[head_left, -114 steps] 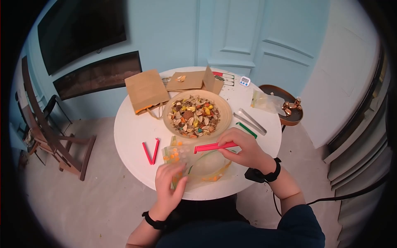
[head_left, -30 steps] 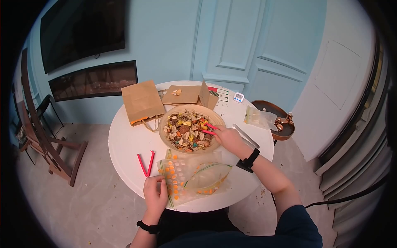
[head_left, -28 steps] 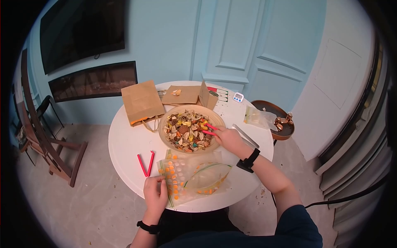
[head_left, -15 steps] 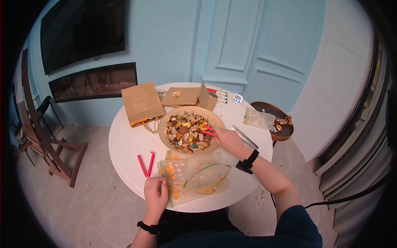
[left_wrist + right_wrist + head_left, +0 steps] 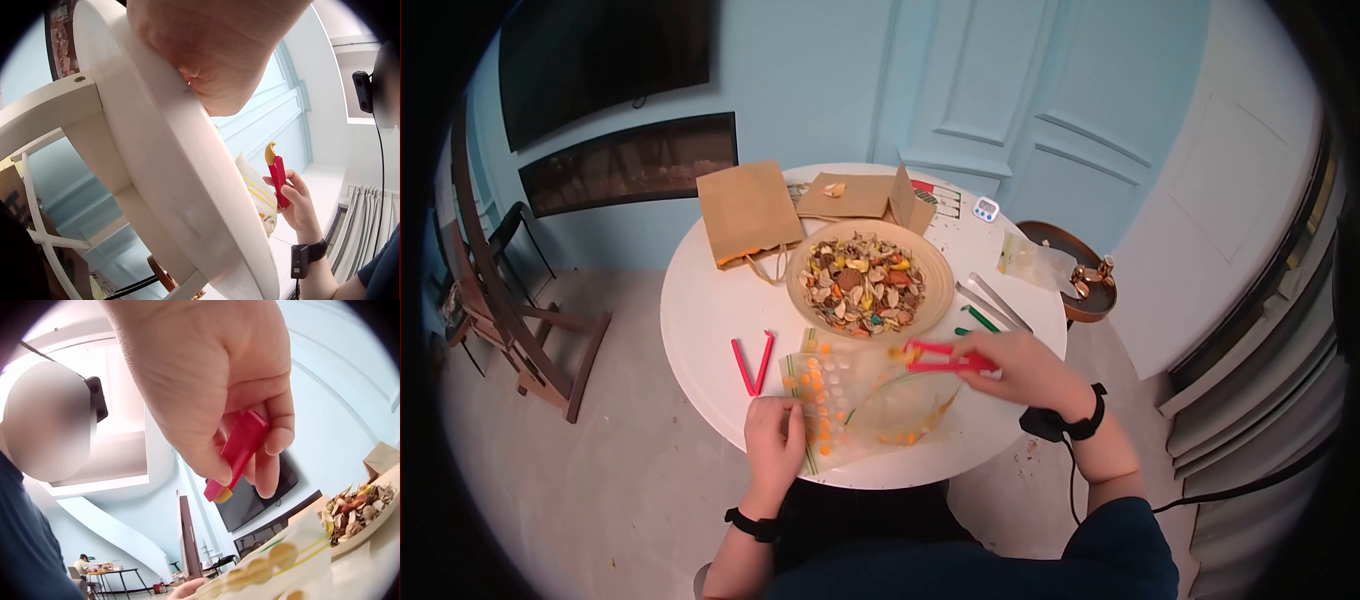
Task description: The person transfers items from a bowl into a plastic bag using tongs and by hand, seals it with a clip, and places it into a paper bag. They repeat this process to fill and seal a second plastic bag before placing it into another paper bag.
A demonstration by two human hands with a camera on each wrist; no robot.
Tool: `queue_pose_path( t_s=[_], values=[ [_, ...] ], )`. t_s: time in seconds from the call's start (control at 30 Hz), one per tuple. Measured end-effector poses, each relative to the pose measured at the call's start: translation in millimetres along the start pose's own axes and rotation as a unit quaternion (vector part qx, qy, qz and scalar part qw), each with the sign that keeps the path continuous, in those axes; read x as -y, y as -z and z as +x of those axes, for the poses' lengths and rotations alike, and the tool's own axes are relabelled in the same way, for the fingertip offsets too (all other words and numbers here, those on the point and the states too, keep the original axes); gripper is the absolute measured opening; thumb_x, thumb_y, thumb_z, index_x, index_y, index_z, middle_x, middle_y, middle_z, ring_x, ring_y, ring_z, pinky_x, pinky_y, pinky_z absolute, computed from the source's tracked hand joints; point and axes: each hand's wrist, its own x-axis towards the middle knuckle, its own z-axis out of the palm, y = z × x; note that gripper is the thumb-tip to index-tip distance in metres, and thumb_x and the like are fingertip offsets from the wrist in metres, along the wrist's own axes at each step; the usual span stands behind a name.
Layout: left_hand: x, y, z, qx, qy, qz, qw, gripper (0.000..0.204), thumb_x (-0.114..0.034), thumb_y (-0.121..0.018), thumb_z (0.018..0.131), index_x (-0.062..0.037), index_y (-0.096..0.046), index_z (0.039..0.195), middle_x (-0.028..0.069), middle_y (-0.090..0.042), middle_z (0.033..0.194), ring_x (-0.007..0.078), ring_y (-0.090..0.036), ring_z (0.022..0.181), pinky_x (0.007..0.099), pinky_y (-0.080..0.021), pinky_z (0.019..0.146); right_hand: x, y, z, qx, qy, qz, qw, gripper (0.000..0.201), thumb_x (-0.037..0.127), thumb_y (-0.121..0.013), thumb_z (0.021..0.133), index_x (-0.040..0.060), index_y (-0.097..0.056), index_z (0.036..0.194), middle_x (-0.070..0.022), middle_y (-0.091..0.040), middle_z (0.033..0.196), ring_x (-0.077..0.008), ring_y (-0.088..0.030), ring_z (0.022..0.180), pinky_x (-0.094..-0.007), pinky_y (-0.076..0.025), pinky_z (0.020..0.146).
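Note:
In the head view, my right hand [image 5: 1025,368] grips a red plastic bag clip [image 5: 948,357]. It is folded to a narrow V, with a yellow dried piece [image 5: 270,152] between its tips. The clip is above the clear zip bag [image 5: 900,405], whose green-edged mouth gapes; orange pieces lie inside. A dotted zip bag [image 5: 830,385] overlaps it on the left. My left hand [image 5: 774,440] rests at the table's front edge, fingers bent, beside the dotted bag's left edge; I cannot tell whether it pinches the bag. Behind the bags stands a wooden bowl [image 5: 940,285] of potpourri [image 5: 865,280].
Another red clip [image 5: 755,363] lies open at left on the round white table [image 5: 700,300]. Right of the bowl are metal tongs [image 5: 997,303] and a green clip [image 5: 980,318]. A paper bag [image 5: 750,212], cardboard [image 5: 850,200] and a timer [image 5: 986,208] stand at the back.
My right hand has drawn the red clip out of the potpourri, back over the clear bag, now with a yellow piece in its tips. My left hand stays by the dotted bag's edge.

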Motion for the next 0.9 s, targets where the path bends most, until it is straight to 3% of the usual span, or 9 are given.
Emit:
queue_pose_path(
  t_s=[0.07,0.23,0.3,0.4,0.43,0.5,0.57,0.77,0.9],
  values=[
    [0,-1,1,-0.001,-0.005,0.004,1.0,0.002,-0.001,-0.059,0.079,-0.0002,-0.06,0.079,0.0129,-0.055,0.073,0.0301,-0.053,0.072,0.0374,-0.043,0.066,2,-5,-14,0.097,0.021,-0.021,0.995,0.02,0.015,-0.064,0.081,0.0106,-0.056,0.099,-0.0088,-0.062,0.073,-0.0274,-0.062,0.065,-0.035,-0.048,0.058],
    [4,-2,-1,-0.003,-0.002,0.005,1.0,0.002,-0.001,-0.059,0.079,-0.0003,-0.06,0.079,0.0127,-0.057,0.075,0.03,-0.054,0.074,0.037,-0.044,0.067,1,-11,-20,0.113,0.04,-0.101,0.988,0.025,0.012,-0.064,0.081,0.011,-0.058,0.105,-0.0056,-0.065,0.083,-0.0239,-0.064,0.072,-0.0334,-0.051,0.063],
    [6,-1,-2,-0.007,-0.003,0.005,1.0,0.002,-0.001,-0.059,0.079,-0.0003,-0.06,0.08,0.0127,-0.057,0.075,0.03,-0.055,0.075,0.0367,-0.044,0.068,-1,-12,-16,0.066,0.058,-0.073,0.993,0.022,0.011,-0.064,0.081,0.0094,-0.057,0.102,-0.0057,-0.066,0.098,-0.0237,-0.064,0.076,-0.033,-0.051,0.066],
    [1,3,-3,-0.015,-0.005,-0.023,1.0,0.003,-0.003,-0.059,0.079,-0.0021,-0.061,0.081,0.0121,-0.061,0.083,0.0291,-0.056,0.08,0.0363,-0.044,0.073,6,2,-8,0.096,0.023,0.012,0.995,0.019,0.011,-0.063,0.082,0.0063,-0.054,0.099,-0.0077,-0.061,0.108,-0.0233,-0.063,0.079,-0.0324,-0.051,0.066],
    [-7,8,-3,0.011,-0.068,-0.018,0.997,0.007,-0.005,-0.061,0.078,-0.0032,-0.062,0.085,0.011,-0.062,0.09,0.0288,-0.057,0.084,0.037,-0.044,0.076,3,5,-5,0.095,0.025,0.01,0.995,0.019,0.011,-0.063,0.082,0.0063,-0.054,0.099,-0.0077,-0.061,0.108,-0.0233,-0.063,0.079,-0.0324,-0.051,0.066],
    [-25,17,1,0.034,-0.135,-0.013,0.99,0.011,-0.008,-0.063,0.078,-0.0044,-0.063,0.089,0.0098,-0.064,0.096,0.0286,-0.057,0.089,0.0378,-0.044,0.079,-10,7,2,0.031,0.018,0.078,0.996,0.016,0.009,-0.062,0.082,0.006,-0.055,0.096,-0.0079,-0.06,0.113,-0.0219,-0.062,0.08,-0.03,-0.05,0.068],
    [-43,19,4,0.167,-0.251,0.011,0.953,0.026,-0.012,-0.066,0.076,-0.008,-0.064,0.101,0.0095,-0.062,0.109,0.0315,-0.055,0.104,0.0423,-0.043,0.089,-30,2,13,-0.068,0.013,0.017,0.997,0.014,0.008,-0.062,0.082,0.0059,-0.055,0.094,-0.009,-0.059,0.112,-0.0253,-0.06,0.081,-0.0316,-0.05,0.071],
    [-47,5,16,0.257,-0.239,0.096,0.932,0.027,-0.012,-0.065,0.076,-0.0102,-0.063,0.103,0.0055,-0.059,0.117,0.0308,-0.044,0.122,0.048,-0.032,0.106,-94,-42,48,-0.128,-0.071,-0.011,0.989,0.014,0.01,-0.061,0.083,0.0046,-0.055,0.093,-0.0129,-0.056,0.103,-0.0315,-0.061,0.084,-0.0371,-0.05,0.071],
    [-38,0,12,0.272,-0.237,0.091,0.928,0.021,-0.007,-0.062,0.077,-0.0094,-0.063,0.098,0.0075,-0.057,0.118,0.0315,-0.046,0.119,0.048,-0.033,0.107,-109,-67,68,-0.163,-0.083,-0.014,0.983,0.016,0.013,-0.063,0.081,0.0053,-0.055,0.093,-0.0128,-0.055,0.099,-0.0319,-0.061,0.082,-0.04,-0.05,0.07]
  ],
)
